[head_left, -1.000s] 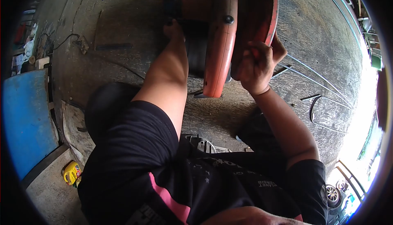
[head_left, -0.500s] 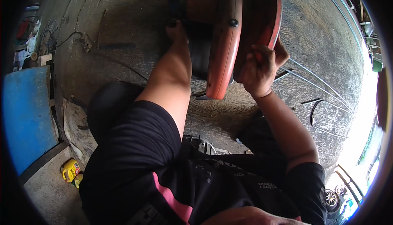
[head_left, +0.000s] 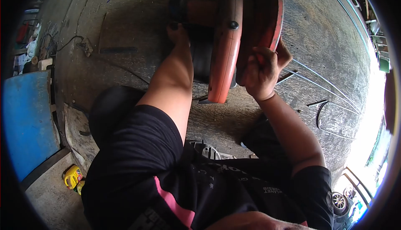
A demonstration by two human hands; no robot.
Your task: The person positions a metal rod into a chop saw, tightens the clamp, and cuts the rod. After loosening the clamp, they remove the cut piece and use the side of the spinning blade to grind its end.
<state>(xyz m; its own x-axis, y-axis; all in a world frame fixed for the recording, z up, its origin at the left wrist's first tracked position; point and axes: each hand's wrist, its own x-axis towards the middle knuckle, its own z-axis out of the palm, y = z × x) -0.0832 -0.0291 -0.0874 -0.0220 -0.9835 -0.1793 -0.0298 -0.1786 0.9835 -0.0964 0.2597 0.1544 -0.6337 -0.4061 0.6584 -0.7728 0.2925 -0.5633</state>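
A heavy orange-red cut-off saw (head_left: pixel 227 58) with a dark motor body (head_left: pixel 202 10) is at the top middle of the head view. Its round red disc guard (head_left: pixel 273 25) stands out on the right side. My right hand (head_left: pixel 262 69) is closed round the lower rim of that guard, thumb and fingers pinching its edge. Under the motor's left end, my left hand (head_left: pixel 178 33) grips the saw's dark lower part; most of its fingers are hidden in shadow. A black knob (head_left: pixel 234 25) sits on the orange housing.
Thin metal rods (head_left: pixel 326 85) and a bent dark strip (head_left: pixel 319 115) lie on the worn floor at right. A dark flat bar (head_left: pixel 119 49) and a cable (head_left: pixel 121 67) are at left. A blue panel (head_left: pixel 31 121) stands beside a yellow bottle (head_left: pixel 72 177).
The saw has shifted slightly left in view, and both my hands have moved with it. Their grips look the same.
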